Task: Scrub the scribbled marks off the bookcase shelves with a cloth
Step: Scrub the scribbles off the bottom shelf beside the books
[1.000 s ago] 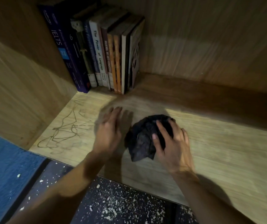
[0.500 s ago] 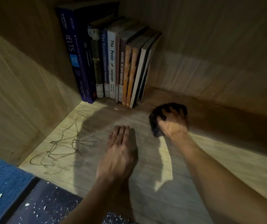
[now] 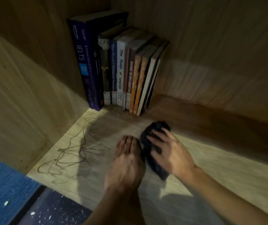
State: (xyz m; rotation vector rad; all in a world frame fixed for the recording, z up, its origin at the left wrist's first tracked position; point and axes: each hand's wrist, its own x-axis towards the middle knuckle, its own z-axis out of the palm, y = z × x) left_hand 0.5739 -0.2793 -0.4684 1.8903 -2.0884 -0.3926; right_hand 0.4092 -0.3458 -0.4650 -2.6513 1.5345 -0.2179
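Right hand (image 3: 170,153) presses cloth (image 3: 152,143) beside scribbles (image 3: 71,153).

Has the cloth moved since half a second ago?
Yes. The cloth under the right hand slid back from the books, toward the shelf's front edge.
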